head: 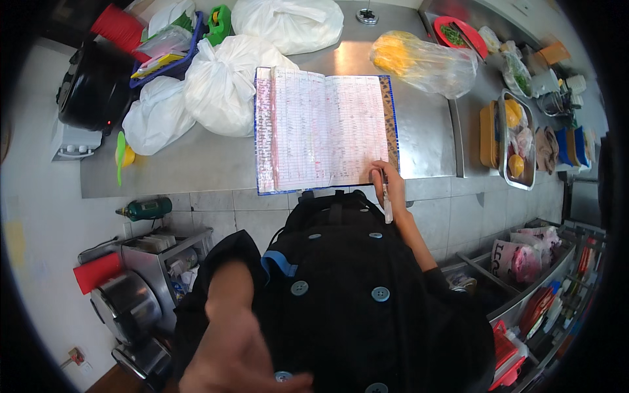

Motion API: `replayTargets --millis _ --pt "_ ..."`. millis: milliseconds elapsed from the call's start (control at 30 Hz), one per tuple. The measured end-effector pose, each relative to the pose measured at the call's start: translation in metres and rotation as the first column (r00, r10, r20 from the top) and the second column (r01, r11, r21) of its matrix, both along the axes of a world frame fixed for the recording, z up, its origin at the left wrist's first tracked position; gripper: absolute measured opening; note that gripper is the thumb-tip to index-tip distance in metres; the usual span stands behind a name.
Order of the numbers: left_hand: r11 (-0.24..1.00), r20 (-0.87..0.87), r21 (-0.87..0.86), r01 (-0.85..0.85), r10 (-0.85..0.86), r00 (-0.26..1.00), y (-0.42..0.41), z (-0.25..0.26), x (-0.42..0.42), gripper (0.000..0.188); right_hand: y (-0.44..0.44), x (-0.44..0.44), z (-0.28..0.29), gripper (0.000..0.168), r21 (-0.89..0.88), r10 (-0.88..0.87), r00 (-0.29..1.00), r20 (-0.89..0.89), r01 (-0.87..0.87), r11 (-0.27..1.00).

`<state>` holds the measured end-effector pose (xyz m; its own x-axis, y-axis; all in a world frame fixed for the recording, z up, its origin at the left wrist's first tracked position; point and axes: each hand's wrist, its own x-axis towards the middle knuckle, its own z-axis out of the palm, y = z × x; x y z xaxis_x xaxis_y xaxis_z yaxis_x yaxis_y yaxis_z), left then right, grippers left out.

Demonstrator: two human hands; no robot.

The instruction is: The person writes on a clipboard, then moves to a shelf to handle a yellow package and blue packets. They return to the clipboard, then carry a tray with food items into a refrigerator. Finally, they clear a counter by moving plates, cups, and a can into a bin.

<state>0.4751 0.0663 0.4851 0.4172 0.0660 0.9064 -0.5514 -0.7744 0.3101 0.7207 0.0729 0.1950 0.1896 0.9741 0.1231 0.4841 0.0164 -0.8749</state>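
An open notebook [329, 130] with handwritten, ruled pages lies on the steel counter [422, 142], close to its front edge. My right hand [392, 189] is at the notebook's lower right corner and holds a pen [387, 201] with a clear barrel, pointing at the page. Low in the picture my left hand [241, 349] is raised before the black buttoned jacket [339, 275], away from the notebook. It is blurred and partly cut off by the lower edge; nothing shows in it, and its thumb stands apart. White tied plastic bags [221, 83] sit left of and behind the notebook.
A blue basket [189, 64], a black pot [96, 88] and a green spoon [120, 157] are at the left. At the right are a plastic bag with yellow contents [393, 54], a red plate [479, 37] and a steel tray [528, 179]. Shelves flank me below.
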Motion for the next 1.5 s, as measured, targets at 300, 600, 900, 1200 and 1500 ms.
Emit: replayTargets --millis 300,600,900,1200,1500 --pt "0.730 -0.977 0.035 -0.682 0.169 0.131 0.062 -0.198 0.063 0.056 0.003 0.013 0.008 0.027 -0.061 0.047 0.993 -0.112 -0.054 0.997" --pt "0.481 -0.986 -0.126 -0.868 0.035 0.163 0.074 -0.254 0.110 0.076 0.035 0.017 -0.009 0.011 0.016 -0.071 0.980 -0.188 0.076 0.997" --pt "0.340 -0.988 -0.153 -0.928 -0.047 0.145 0.094 -0.268 0.121 0.084 0.080 0.014 -0.017 0.029 0.104 0.068 0.997 -0.032 -0.065 0.992" --pt "0.334 -0.987 -0.157 -0.929 -0.069 0.142 0.103 -0.269 0.125 0.085 0.080 0.011 -0.027 0.028 0.073 0.035 0.998 -0.061 -0.030 0.997" --pt "0.373 -0.971 -0.158 -0.914 0.107 0.212 0.105 -0.249 0.102 0.063 0.083 0.018 -0.023 0.030 0.119 0.104 0.985 0.138 -0.121 0.986"
